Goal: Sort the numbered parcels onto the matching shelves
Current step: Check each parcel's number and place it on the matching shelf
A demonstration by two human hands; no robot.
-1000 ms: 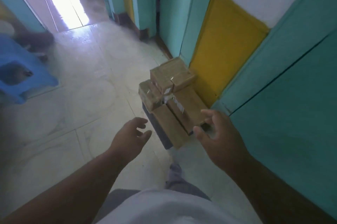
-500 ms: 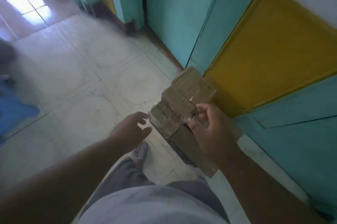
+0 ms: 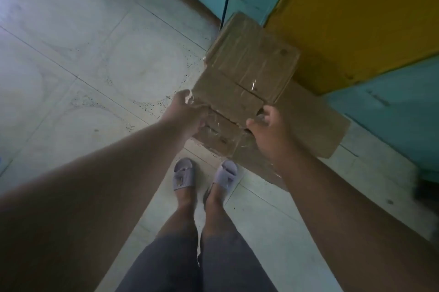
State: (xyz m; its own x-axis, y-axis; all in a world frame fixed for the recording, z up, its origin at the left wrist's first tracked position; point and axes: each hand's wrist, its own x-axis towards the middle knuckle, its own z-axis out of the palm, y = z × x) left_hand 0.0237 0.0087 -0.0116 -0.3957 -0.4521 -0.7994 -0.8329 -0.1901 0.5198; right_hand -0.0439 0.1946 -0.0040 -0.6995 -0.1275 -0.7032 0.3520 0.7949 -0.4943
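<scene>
The scene is dim and soft, with a cool cast over the pale tiled floor point(image 3: 99, 58). The brightest patch sits at the upper left edge, where the floor washes out to near white. Small glints show on the tape of the brown parcels point(image 3: 251, 63). Both forearms at the lower corners are smeared and stretched by wide-angle distortion. The right edge is blurred, and fine detail is mushy throughout.
</scene>
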